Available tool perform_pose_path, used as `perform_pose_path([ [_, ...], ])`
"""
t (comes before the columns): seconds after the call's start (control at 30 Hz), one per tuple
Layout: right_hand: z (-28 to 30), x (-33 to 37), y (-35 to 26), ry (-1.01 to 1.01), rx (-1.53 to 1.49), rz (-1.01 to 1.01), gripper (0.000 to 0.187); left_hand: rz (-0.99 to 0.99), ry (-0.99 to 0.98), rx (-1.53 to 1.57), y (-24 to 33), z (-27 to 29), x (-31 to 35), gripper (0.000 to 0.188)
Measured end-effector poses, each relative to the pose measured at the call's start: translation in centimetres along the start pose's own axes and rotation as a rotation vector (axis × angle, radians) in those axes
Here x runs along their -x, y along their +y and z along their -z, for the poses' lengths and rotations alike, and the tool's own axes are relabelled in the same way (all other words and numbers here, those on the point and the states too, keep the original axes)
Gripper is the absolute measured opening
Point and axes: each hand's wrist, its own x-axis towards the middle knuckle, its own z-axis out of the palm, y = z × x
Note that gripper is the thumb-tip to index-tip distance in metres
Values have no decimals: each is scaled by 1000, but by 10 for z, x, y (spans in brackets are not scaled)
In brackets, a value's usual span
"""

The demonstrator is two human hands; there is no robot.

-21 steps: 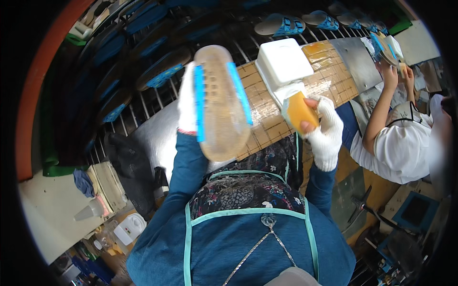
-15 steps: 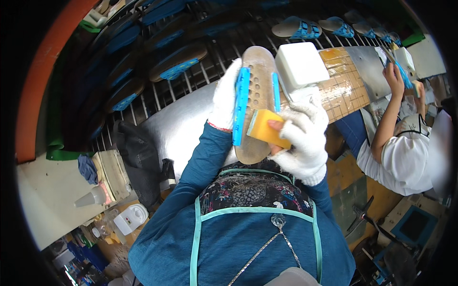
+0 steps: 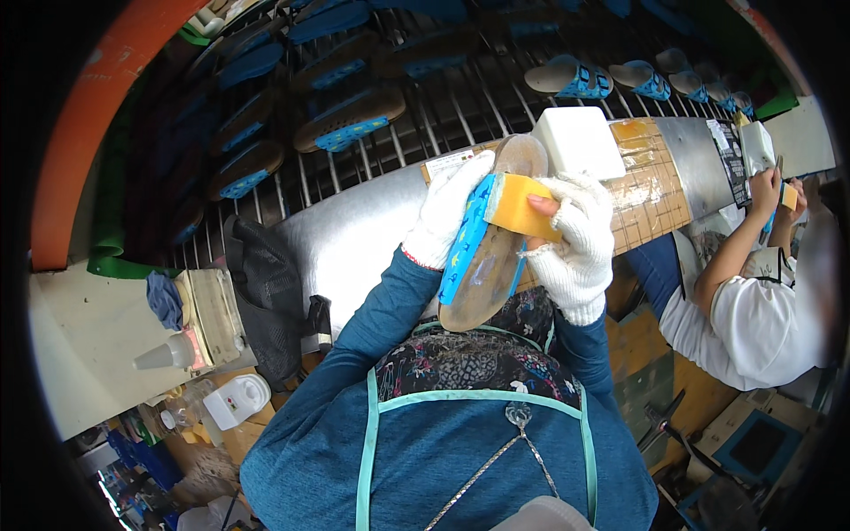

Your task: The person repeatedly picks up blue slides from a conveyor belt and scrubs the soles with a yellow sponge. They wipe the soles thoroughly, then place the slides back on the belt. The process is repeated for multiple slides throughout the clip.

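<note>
My left hand (image 3: 447,211), in a white knitted glove, grips a brown-grey sandal sole (image 3: 482,283) by its left side. A blue patterned strap (image 3: 464,252) stands up along that edge, beside the glove; a bit of blue also shows on the right edge. My right hand (image 3: 580,243), gloved with bare fingertips showing, pinches a yellow sponge (image 3: 522,209). The sponge lies against the upper half of the sole and the left strap, covering part of the sole. Just beyond my right hand stands a white plastic container (image 3: 580,143).
Ahead runs a rack of metal bars (image 3: 434,133) with several blue-strapped sandals (image 3: 354,128). Below it lies a metal worktop (image 3: 354,221) with a taped brown grid panel (image 3: 651,181). A black mesh bag (image 3: 266,296) hangs at the left. A co-worker's hands (image 3: 768,196) work at the right.
The sponge has moved up the sole, from the right half to the left strap. The sole has tilted, its top end leaning right. The co-worker's hands have come lower and closer together.
</note>
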Motion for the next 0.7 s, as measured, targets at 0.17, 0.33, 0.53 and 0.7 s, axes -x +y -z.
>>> perform_pose_path([
  [0.17, -1, -4, 3, -21, -10, 3, 51, -81, -18, 47, 1, -4, -2, 26],
  [0.33, 5, -3, 1, -104, -11, -15, 52, -144, 8, -48, 7, -11, 1, 28],
  [0.53, -1, 2, -3, -93, -32, -6, 52, -91, 45, -69, 14, -12, -7, 32],
  [0.7, -1, 9, -8, -129, -86, -35, 52, -149, 38, -98, 13, -13, -16, 36],
])
